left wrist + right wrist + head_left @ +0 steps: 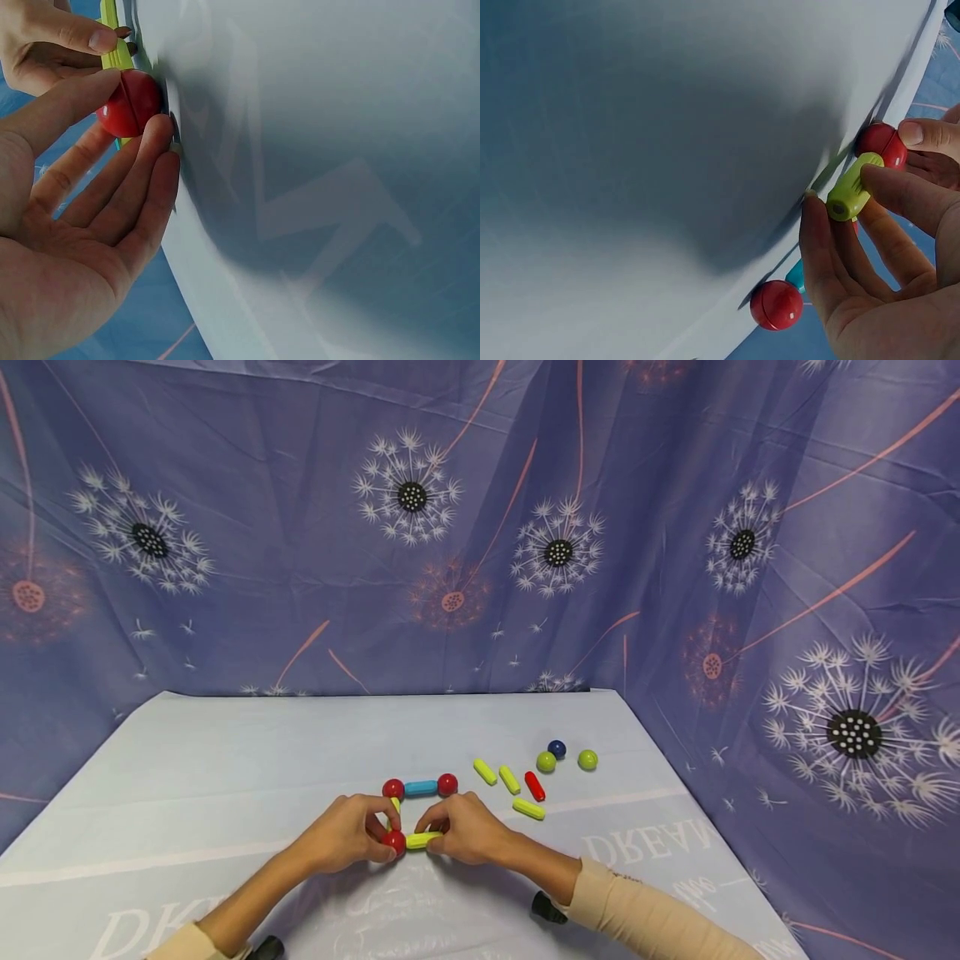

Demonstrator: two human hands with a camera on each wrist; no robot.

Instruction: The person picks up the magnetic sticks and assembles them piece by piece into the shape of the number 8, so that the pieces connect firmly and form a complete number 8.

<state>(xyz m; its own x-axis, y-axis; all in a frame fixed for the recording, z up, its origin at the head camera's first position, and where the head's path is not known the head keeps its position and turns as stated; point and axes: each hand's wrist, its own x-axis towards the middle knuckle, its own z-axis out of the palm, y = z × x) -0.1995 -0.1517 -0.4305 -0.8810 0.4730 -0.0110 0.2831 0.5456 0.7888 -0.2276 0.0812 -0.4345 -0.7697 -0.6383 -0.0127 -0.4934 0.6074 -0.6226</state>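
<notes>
My left hand (348,833) pinches a red ball (129,103) between thumb and fingers at the near left corner of a small ball-and-rod frame. In my right hand (471,829) is a yellow-green rod (853,187), its inner end right at that red ball. From the same ball another yellow-green rod (394,812) runs away from me, partly covered by the left fingers. It leads to a second red ball (393,788). A blue rod (421,787) joins this one to a third red ball (447,784) on the right.
Right of the frame lie loose yellow-green rods (509,779), a red rod (535,786), two green balls (588,760) and a dark blue ball (557,748). A pale printed cloth (225,760) covers the table. A purple dandelion curtain (480,527) hangs behind and at the sides.
</notes>
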